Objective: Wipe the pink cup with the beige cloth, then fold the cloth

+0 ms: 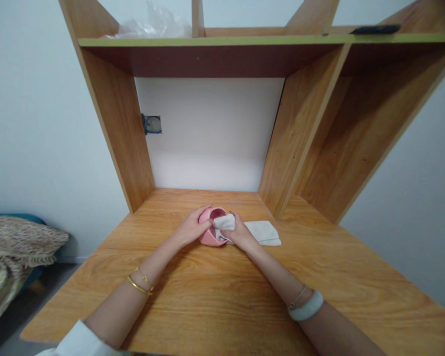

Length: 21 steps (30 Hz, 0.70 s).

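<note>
Wooden desk (222,296) — pale wall (211,133) behind — under both hands' pink bowl (209,239).

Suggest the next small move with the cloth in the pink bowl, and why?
Probably sweep the white cloth round the inside: the left hand tilts the pink bowl on the desk, and the right hand presses the cloth at its rim.

Surface: light-brown wooden desk top (222,301), grain running left to right.
Centre, far: tilted pink round bowl (207,238).
Right of it: flat folded white cloth (264,232).
</note>
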### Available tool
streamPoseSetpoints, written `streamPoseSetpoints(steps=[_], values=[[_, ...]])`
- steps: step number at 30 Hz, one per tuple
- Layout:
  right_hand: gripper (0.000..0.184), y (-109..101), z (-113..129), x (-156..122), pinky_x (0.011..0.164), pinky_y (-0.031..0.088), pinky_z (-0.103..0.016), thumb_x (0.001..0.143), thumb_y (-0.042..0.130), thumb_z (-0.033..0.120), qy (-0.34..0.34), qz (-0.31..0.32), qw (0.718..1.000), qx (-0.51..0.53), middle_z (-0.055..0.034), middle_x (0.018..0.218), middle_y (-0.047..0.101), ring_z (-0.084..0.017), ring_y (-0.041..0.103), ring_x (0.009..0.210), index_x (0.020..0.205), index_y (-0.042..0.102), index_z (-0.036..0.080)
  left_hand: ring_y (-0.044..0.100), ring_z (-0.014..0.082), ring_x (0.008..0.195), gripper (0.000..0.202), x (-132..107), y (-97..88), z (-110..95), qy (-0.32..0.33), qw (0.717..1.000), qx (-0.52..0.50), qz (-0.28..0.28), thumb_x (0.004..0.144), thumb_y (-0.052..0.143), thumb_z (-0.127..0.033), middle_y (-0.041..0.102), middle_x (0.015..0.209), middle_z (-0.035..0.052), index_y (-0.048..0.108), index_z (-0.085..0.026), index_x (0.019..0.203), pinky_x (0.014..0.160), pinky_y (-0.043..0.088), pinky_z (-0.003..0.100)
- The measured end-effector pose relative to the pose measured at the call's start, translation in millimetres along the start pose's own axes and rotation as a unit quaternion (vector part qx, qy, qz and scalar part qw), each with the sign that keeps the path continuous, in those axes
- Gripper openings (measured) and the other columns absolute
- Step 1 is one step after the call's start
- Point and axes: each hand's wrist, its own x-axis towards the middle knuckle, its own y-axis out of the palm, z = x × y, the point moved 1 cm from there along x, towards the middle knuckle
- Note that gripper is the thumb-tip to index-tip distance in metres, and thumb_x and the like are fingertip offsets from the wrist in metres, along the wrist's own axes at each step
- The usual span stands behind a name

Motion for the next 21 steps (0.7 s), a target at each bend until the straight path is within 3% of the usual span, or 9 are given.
streamPoseSetpoints(steps=[6, 13, 21], values=[[0.063, -2.6, -1.4, 7.9, 0.075, 0.044, -0.031, 0.055, 0.058, 0.013, -0.006, -0.020, 0.996, -0.090, -0.0097, 0.100, 0.059, -0.019, 0.057, 0.087, 0.114, 0.038, 0.012, 0.050, 0.0226, 0.104, 0.048, 1.6, -0.5, -4.8, 0.003, 0.998, 0.065, -0.011, 0.069, 0.048, -0.021, 0.055, 0.116, 0.0063, 0.051, -0.018, 0.116, 0.091, 0.036, 0.033], [0.043, -3.6, -0.8, 5.2, 0.069, 0.045, -0.031, 0.059, 0.055, 0.017, -0.012, -0.025, 0.991, -0.127, -0.0089, 0.091, 0.062, -0.021, 0.058, 0.081, 0.101, 0.049, 0.015, 0.051, 0.0220, 0.101, 0.048, -4.1, -4.0, -10.7, 0.032, 0.996, 0.088, -0.008, 0.066, 0.049, -0.020, 0.058, 0.112, 0.0042, 0.053, -0.019, 0.114, 0.090, 0.036, 0.032], [0.060, -2.3, 5.2, -0.8, 0.079, 0.042, -0.033, 0.063, 0.051, 0.017, -0.059, 0.025, 0.986, -0.154, -0.0120, 0.108, 0.057, -0.023, 0.055, 0.095, 0.122, 0.037, 0.013, 0.048, 0.0216, 0.108, 0.046, -13.8, -6.1, -3.5, 0.054, 0.994, 0.096, -0.014, 0.073, 0.048, -0.027, 0.053, 0.119, 0.0045, 0.049, -0.019, 0.118, 0.094, 0.033, 0.033]])
